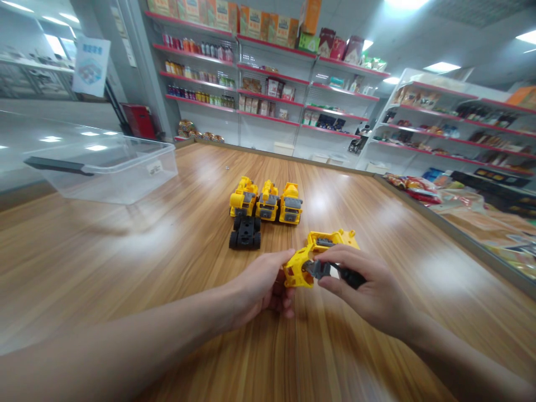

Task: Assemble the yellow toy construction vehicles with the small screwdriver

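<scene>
My left hand [268, 285] is closed on a yellow toy truck cab [298, 269], gripping its left side above the table. Between the thumb and fingers of my right hand [372, 285] is a dark grey plastic piece [320, 269], which meets the cab's open side. A black, handle-like object [352, 276] also lies within the right hand; its kind is partly hidden. Just behind the hands sits another yellow toy truck part [324, 239] with grey inside it. Farther off, a black wheeled toy chassis [245, 233] stands on the table.
Three yellow toy construction trucks [267, 202] stand side by side behind the chassis. A clear plastic bin [113, 173] with a dark handle is at the left of the wooden table [188, 234]. Stocked shelves [272, 84] line the back, and packaged goods [419, 190] lie beyond the right edge.
</scene>
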A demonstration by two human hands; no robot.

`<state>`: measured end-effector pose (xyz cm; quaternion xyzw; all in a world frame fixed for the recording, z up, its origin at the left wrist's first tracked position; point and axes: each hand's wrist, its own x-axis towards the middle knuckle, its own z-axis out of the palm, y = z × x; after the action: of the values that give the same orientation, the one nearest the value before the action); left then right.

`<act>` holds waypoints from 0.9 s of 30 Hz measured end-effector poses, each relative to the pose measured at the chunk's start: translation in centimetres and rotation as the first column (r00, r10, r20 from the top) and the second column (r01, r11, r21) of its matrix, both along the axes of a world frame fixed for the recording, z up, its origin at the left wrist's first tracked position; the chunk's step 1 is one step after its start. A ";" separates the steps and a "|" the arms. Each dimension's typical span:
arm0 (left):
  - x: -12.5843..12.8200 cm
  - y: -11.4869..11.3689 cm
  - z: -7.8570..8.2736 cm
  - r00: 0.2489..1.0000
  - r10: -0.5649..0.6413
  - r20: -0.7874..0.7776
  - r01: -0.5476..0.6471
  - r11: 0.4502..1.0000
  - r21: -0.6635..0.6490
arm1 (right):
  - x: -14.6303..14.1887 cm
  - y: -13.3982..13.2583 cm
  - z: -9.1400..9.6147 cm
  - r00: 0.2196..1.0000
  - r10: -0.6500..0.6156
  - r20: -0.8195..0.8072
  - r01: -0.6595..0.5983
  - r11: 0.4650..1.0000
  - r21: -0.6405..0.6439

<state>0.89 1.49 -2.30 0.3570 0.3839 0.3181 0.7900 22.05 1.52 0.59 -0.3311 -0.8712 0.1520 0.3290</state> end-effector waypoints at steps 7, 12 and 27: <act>0.2 0.0 0.3 0.998 0.059 -0.014 -0.058 0.998 0.033 | -0.1 0.3 -0.1 0.999 -0.003 -0.041 0.002 1.000 -0.014; 0.0 -0.1 0.1 1.000 -0.007 -0.029 0.008 1.000 0.025 | -0.3 0.3 -0.1 0.995 0.074 -0.069 -0.074 0.997 0.000; -0.1 -0.1 0.2 0.992 -0.108 0.071 0.111 0.993 -0.042 | -0.4 0.0 0.1 0.991 0.072 -0.113 -0.063 0.995 0.082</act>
<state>0.81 1.39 -2.09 0.3481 0.3436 0.2772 0.8270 21.64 1.56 0.68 -0.2792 -0.8667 0.1478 0.3862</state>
